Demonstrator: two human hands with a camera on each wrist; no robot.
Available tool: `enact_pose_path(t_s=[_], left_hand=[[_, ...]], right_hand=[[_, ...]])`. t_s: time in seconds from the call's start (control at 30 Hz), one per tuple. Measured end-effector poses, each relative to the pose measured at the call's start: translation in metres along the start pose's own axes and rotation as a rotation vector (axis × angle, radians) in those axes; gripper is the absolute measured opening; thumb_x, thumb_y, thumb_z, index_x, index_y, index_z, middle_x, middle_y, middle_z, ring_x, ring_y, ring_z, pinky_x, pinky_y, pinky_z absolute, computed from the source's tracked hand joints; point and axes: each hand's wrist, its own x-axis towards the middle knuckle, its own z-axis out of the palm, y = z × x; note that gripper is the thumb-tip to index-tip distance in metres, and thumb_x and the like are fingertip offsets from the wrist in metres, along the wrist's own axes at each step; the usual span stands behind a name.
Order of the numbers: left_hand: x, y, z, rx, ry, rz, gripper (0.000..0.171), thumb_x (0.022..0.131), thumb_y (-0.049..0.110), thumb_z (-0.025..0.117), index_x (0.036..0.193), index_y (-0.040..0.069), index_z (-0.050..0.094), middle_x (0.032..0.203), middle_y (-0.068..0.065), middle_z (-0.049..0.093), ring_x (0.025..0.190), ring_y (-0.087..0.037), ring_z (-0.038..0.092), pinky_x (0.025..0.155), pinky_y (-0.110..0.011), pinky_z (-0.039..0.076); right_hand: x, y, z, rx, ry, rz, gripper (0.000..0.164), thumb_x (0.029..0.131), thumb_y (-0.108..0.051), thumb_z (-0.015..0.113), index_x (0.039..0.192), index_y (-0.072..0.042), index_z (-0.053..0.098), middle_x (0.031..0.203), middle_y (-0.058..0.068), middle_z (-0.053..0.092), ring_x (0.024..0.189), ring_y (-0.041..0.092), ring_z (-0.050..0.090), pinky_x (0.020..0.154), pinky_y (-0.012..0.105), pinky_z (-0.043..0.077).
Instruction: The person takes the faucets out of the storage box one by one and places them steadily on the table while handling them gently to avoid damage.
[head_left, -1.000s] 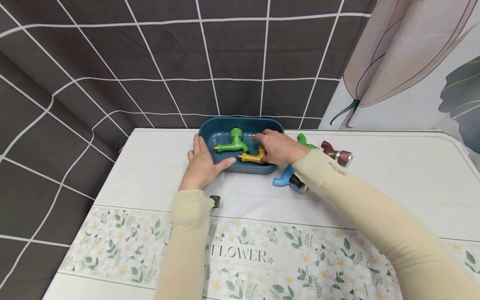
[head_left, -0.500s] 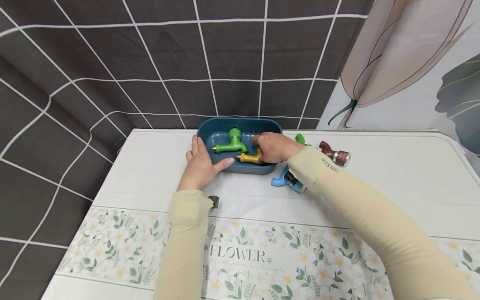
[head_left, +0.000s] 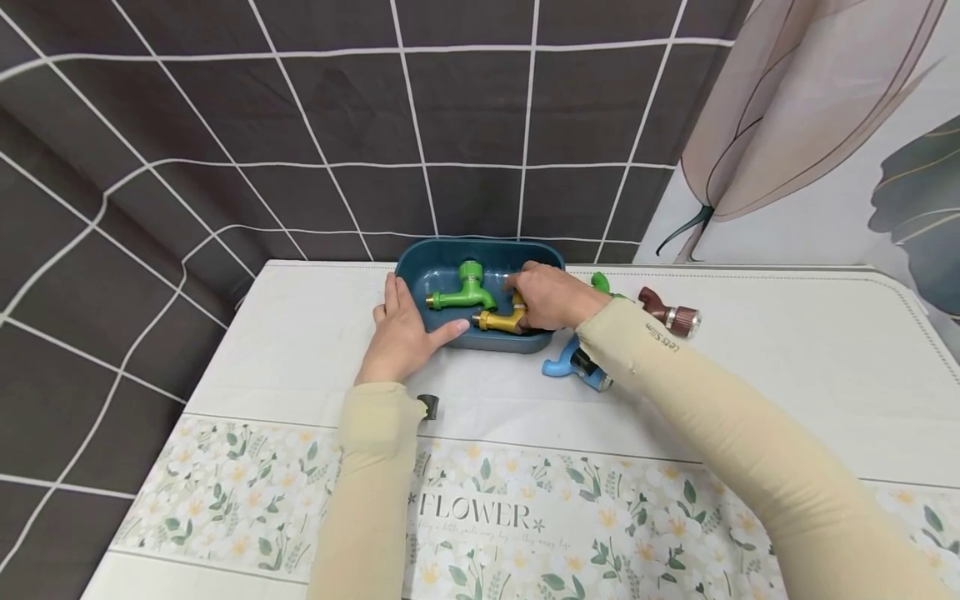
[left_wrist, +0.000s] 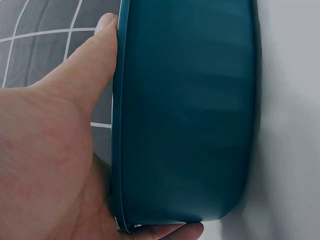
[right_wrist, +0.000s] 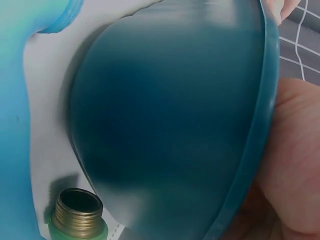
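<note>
A dark teal plastic basin (head_left: 495,340) stands at the back of the table. In it lie a green tap (head_left: 470,288) and, closer to its front wall, a yellow tap (head_left: 497,321), both with brass threaded ends. My left hand (head_left: 397,337) rests on the basin's left end, fingers straight along the outside and thumb at the front rim. Over the right end reaches my right hand (head_left: 553,297), its fingers down at the yellow tap, gripping it; they hide the tap's right part. The left wrist view shows the thumb beside the basin rim (left_wrist: 120,120).
Right of the basin lie a blue tap (head_left: 558,367), a second green tap (head_left: 601,282) partly behind the right sleeve, and a brown tap (head_left: 678,319). A black-ended piece (head_left: 428,407) peeks out beside the left sleeve. A dark gridded cloth (head_left: 480,125) hangs behind the table.
The head view has shifted very slightly. Both hands, the basin and the taps keep their places.
</note>
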Motion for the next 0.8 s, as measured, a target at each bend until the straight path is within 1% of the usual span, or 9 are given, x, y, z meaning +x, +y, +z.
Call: enact_pose_path(t_s=[0.1,0.23,0.37,0.5,0.6,0.67,0.8], left_hand=[[-0.0003,0.0006,-0.0004,-0.001,-0.004,0.001,0.123,0.088,0.064,0.066,0.157,-0.006,-0.009,0.166,-0.017,-0.018,0.143,-0.045,0.016,0.110,-0.050,0.036],[-0.0004,0.0011,-0.0010,0.000,-0.010,-0.003,0.123,0.088,0.064,0.065,0.157,-0.005,-0.010,0.166,-0.016,-0.019,0.144,-0.045,0.015,0.110,-0.050,0.036],[-0.0004,0.0009,-0.0012,-0.003,-0.007,-0.004,0.123,0.088,0.065,0.065,0.157,-0.004,-0.010,0.166,-0.015,-0.019,0.145,-0.044,0.015,0.110,-0.050,0.036],[-0.0006,0.0006,-0.0011,-0.006,-0.004,-0.001,0.123,0.088,0.065,0.065,0.157,-0.005,-0.009,0.166,-0.015,-0.018,0.145,-0.045,0.014,0.110,-0.051,0.035],[-0.0010,0.0004,-0.0010,-0.007,-0.006,-0.002,0.123,0.088,0.065,0.065,0.157,-0.005,-0.010,0.166,-0.015,-0.019,0.145,-0.044,0.014,0.110,-0.051,0.035],[-0.0013,0.0005,-0.0011,-0.008,-0.006,-0.003,0.123,0.088,0.064,0.065,0.157,-0.005,-0.009,0.166,-0.015,-0.019,0.145,-0.044,0.014,0.110,-0.051,0.035],[-0.0017,0.0014,-0.0014,-0.009,-0.004,-0.003,0.123,0.088,0.064,0.066,0.157,-0.005,-0.009,0.166,-0.015,-0.019,0.145,-0.044,0.015,0.110,-0.051,0.035]], right_hand=[[-0.0014,0.0002,-0.0006,0.011,0.015,-0.002,0.058,0.086,-0.019,0.081,0.136,0.000,0.061,0.122,0.019,0.061,0.111,0.032,0.055,0.090,0.042,0.050],[-0.0024,0.0010,-0.0014,0.037,0.033,-0.042,0.053,0.086,-0.017,0.081,0.133,0.000,0.064,0.121,0.018,0.062,0.109,0.030,0.055,0.088,0.041,0.051],[-0.0048,0.0025,-0.0018,0.064,0.045,-0.082,0.045,0.092,-0.014,0.073,0.134,-0.001,0.064,0.121,0.018,0.064,0.104,0.029,0.056,0.089,0.041,0.050],[-0.0066,0.0048,-0.0012,0.114,0.066,-0.092,0.038,0.097,-0.011,0.066,0.134,-0.001,0.064,0.117,0.016,0.068,0.093,0.026,0.060,0.087,0.040,0.051],[-0.0071,0.0064,-0.0006,0.144,0.075,-0.096,0.037,0.098,-0.010,0.065,0.134,0.000,0.064,0.118,0.015,0.069,0.089,0.024,0.063,0.086,0.040,0.052],[-0.0076,0.0073,-0.0003,0.150,0.080,-0.104,0.036,0.098,-0.009,0.065,0.133,0.000,0.064,0.120,0.016,0.069,0.091,0.024,0.064,0.087,0.040,0.052],[-0.0087,0.0090,0.0002,0.164,0.086,-0.125,0.036,0.098,-0.009,0.065,0.133,0.001,0.064,0.118,0.015,0.070,0.088,0.023,0.064,0.086,0.039,0.053]])
